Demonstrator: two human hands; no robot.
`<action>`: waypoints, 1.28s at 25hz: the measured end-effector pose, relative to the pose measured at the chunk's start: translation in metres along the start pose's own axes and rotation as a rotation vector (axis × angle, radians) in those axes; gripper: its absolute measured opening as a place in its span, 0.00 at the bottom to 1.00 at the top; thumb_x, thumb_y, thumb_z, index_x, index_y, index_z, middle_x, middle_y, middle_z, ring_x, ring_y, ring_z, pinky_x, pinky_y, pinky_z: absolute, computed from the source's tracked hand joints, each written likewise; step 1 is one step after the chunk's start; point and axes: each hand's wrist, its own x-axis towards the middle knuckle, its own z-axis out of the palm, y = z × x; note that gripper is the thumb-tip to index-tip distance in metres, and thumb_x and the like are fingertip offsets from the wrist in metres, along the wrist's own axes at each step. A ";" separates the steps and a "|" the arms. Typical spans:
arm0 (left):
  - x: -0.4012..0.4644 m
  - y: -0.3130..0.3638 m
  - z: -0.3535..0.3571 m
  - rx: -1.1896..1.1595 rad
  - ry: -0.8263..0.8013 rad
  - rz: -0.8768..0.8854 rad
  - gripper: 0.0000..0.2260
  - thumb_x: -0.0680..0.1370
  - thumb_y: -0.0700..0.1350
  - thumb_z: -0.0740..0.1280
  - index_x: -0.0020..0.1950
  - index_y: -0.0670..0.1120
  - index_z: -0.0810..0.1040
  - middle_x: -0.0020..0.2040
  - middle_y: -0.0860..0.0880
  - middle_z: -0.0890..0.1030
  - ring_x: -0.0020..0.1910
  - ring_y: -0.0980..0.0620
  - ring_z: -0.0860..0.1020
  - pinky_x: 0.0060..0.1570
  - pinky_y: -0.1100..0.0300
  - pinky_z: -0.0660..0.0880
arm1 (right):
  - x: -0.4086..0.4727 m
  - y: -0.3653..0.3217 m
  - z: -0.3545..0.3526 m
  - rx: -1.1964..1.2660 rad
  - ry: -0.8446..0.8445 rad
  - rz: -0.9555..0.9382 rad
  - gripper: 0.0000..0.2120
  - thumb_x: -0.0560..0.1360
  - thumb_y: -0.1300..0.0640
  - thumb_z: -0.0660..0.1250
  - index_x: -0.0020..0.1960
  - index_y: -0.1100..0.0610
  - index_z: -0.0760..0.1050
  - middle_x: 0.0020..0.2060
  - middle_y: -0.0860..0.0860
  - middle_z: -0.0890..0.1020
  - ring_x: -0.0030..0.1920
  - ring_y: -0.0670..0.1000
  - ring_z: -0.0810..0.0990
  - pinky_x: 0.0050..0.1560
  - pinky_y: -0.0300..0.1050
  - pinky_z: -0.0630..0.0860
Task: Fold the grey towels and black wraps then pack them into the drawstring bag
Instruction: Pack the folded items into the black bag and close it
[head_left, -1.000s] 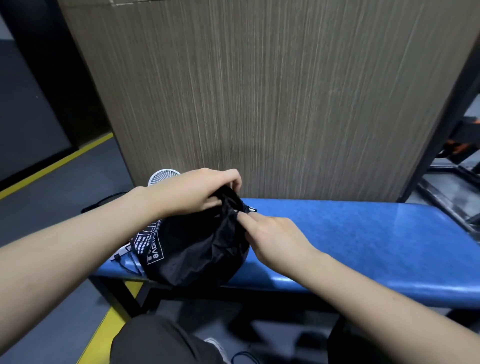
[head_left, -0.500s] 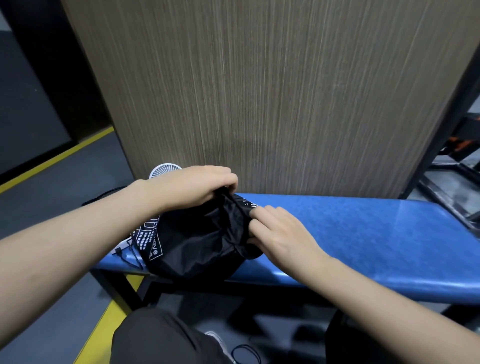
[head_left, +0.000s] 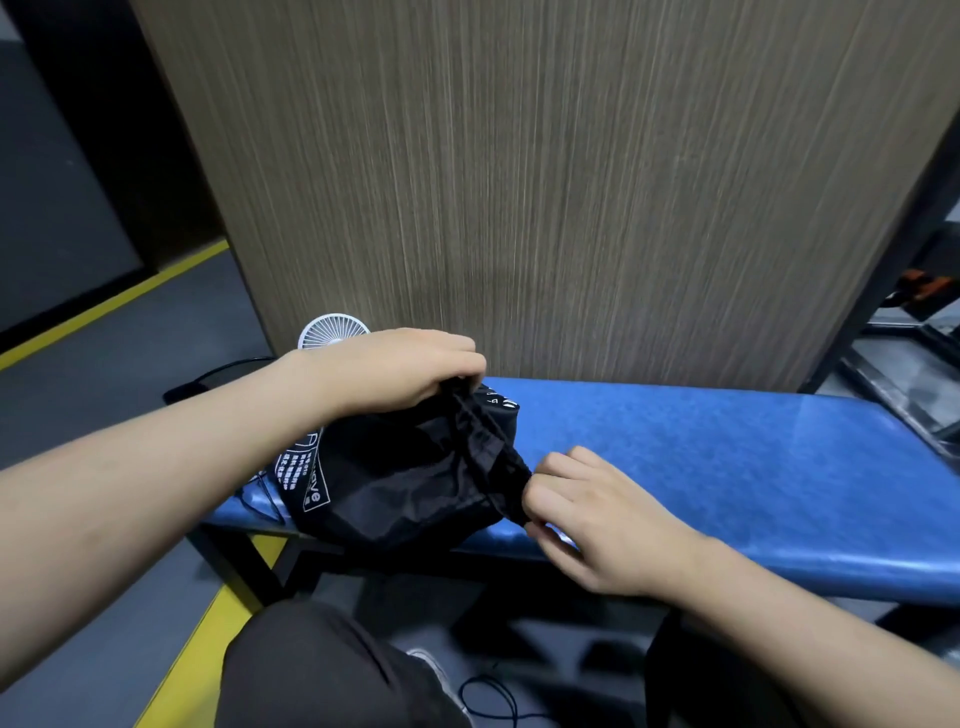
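Note:
A black drawstring bag (head_left: 395, 483) with white print lies bulging on the left end of a blue padded bench (head_left: 727, 467). My left hand (head_left: 400, 369) grips the far side of the bag's gathered mouth from above. My right hand (head_left: 587, 514) pinches the near side of the mouth at the bench's front edge. The mouth is stretched between the two hands. No grey towels or black wraps show outside the bag; what is inside is hidden.
A small white fan (head_left: 332, 331) stands behind the bag against a wood-grain panel (head_left: 571, 182). Thin black cords (head_left: 260, 493) hang off the bench's left end. Below are my dark-trousered knees (head_left: 322, 670), a yellow floor stripe (head_left: 208, 639) and grey floor. A metal frame (head_left: 898, 364) stands at right.
My right hand slid down and toward me along the bag's mouth to its near edge, pulling it wider. My left hand kept its hold at the top of the mouth.

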 end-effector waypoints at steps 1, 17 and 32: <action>0.001 0.002 -0.001 -0.003 0.003 -0.001 0.13 0.75 0.49 0.48 0.52 0.53 0.70 0.47 0.56 0.71 0.47 0.51 0.72 0.47 0.50 0.73 | 0.000 -0.002 0.003 0.031 -0.001 0.060 0.05 0.77 0.56 0.62 0.44 0.55 0.68 0.37 0.49 0.74 0.39 0.51 0.68 0.41 0.44 0.65; -0.008 -0.009 -0.003 0.104 0.012 -0.070 0.17 0.75 0.50 0.46 0.55 0.54 0.72 0.48 0.54 0.71 0.47 0.50 0.73 0.43 0.52 0.71 | -0.008 -0.033 -0.002 0.931 0.116 0.583 0.16 0.75 0.53 0.72 0.60 0.49 0.71 0.34 0.47 0.72 0.37 0.46 0.70 0.45 0.42 0.68; 0.002 -0.009 -0.017 0.249 -0.028 -0.120 0.10 0.79 0.45 0.60 0.56 0.53 0.78 0.51 0.54 0.79 0.56 0.51 0.76 0.46 0.53 0.75 | -0.006 -0.008 -0.002 0.388 0.287 0.241 0.08 0.79 0.56 0.63 0.42 0.56 0.72 0.39 0.46 0.74 0.43 0.52 0.73 0.58 0.51 0.68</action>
